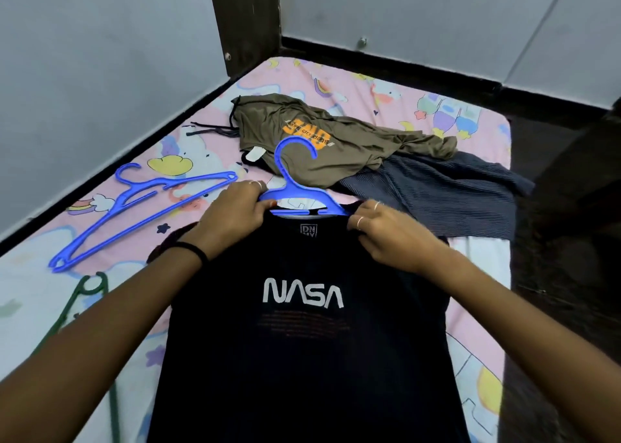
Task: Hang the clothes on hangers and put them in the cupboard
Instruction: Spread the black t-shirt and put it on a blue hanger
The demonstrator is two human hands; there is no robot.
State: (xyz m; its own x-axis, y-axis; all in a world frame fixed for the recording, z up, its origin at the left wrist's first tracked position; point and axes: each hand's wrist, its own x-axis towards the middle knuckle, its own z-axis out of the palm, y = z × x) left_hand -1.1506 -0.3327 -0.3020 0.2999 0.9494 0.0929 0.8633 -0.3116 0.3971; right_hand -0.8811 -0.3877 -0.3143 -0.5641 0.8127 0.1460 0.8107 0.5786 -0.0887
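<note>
Black NASA T-shirt (302, 341) is spread flat at lower centre on a bed (477, 133) covered by a pink cartoon-print sheet, set into a corner of grey walls. A blue hanger (295, 193) is seated in the collar, hook pointing up-frame. Left hand (232, 214) is curled round the hanger's left shoulder and collar edge. Right hand (386, 230) pinches the collar fabric over the hanger's right arm. Hands are apart. An olive shirt (336, 140) and striped grey garment (443, 190) are heaped at upper centre; a spare blue hanger (134, 207) lies at left
</note>
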